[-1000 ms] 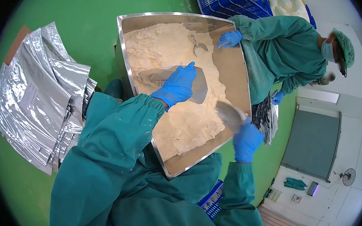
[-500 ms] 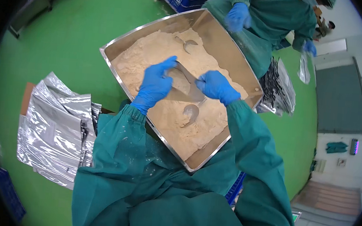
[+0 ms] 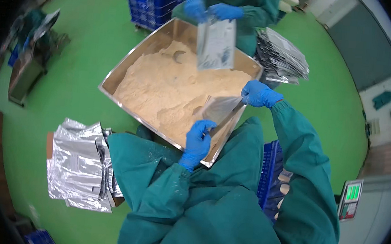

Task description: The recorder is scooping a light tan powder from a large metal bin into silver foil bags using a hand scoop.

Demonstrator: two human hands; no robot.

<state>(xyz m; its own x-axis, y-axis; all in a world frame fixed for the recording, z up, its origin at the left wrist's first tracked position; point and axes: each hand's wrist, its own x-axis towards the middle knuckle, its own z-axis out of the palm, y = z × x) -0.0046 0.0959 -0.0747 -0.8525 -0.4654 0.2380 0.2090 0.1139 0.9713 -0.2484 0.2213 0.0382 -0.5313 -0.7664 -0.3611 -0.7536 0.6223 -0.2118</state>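
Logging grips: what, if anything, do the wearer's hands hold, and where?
A bag, gripped at opposite ends of one edge by left hand and right hand.

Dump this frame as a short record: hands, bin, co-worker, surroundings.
left hand: grips one end of a bag's edge
right hand: grips the other end
bin: metal, holds pale powder
scoop: in powder, far side
co-worker: both hands at a silver pouch
bag stacks: left of bin; beside co-worker
blue crate: by the person's right arm
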